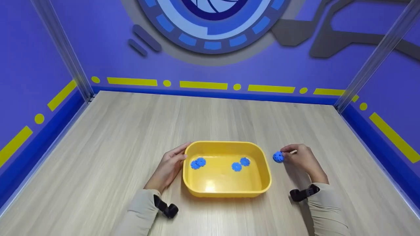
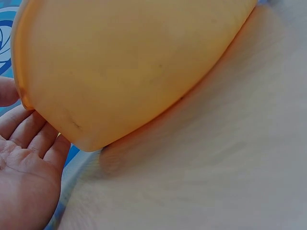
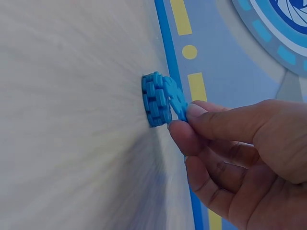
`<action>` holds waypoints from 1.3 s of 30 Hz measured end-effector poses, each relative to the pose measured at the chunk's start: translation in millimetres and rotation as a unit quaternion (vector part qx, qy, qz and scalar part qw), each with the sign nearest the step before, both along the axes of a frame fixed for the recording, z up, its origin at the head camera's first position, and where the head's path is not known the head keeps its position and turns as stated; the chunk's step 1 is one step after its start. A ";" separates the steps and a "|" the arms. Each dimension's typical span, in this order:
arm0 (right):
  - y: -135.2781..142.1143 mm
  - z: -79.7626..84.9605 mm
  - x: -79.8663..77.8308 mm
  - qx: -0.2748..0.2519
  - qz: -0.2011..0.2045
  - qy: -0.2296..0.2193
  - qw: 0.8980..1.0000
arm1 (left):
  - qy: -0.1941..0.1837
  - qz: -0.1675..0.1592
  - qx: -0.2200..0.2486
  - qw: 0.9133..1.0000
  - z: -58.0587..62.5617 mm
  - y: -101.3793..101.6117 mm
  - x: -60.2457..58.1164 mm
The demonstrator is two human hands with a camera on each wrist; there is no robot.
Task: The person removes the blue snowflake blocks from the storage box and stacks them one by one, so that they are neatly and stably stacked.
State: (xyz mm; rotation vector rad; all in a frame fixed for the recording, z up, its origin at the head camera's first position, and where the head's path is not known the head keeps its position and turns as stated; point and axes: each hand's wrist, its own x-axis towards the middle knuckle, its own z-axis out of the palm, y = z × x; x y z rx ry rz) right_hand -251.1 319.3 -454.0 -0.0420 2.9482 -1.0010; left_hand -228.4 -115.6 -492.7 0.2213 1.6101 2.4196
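A yellow plastic tub (image 1: 226,193) stands on the table, with several blue notched discs (image 1: 236,167) lying on its floor in two small groups. My left hand (image 1: 170,165) holds the tub's left end, thumb at the rim and fingers against the outer wall (image 2: 124,72). Right of the tub is a short stack of the same blue discs (image 3: 154,100), standing on the table. With thumb and forefinger, my right hand (image 1: 302,159) pinches one blue notched disc (image 3: 175,96), tilted away from the top of the stack and overlapping it in the right wrist view.
The pale wood-grain table (image 1: 137,131) reaches back to a purple-blue wall (image 1: 108,62) with yellow dashes. Similar panels and metal corner posts (image 1: 64,46) bound the left and right sides. A black wrist camera (image 1: 165,206) sits on each sleeve.
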 end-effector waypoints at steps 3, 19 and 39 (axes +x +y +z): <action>-0.4 -0.4 -0.3 0.000 0.002 -0.004 1.000 | 0.000 0.001 0.001 1.000 -0.1 0.3 0.1; -3.3 3.8 1.0 0.000 -0.001 -0.020 1.000 | -0.001 0.007 0.003 1.000 1.0 0.0 0.4; -31.1 43.6 1.8 0.009 0.091 0.022 0.996 | -0.011 0.003 0.011 1.000 0.1 0.5 0.3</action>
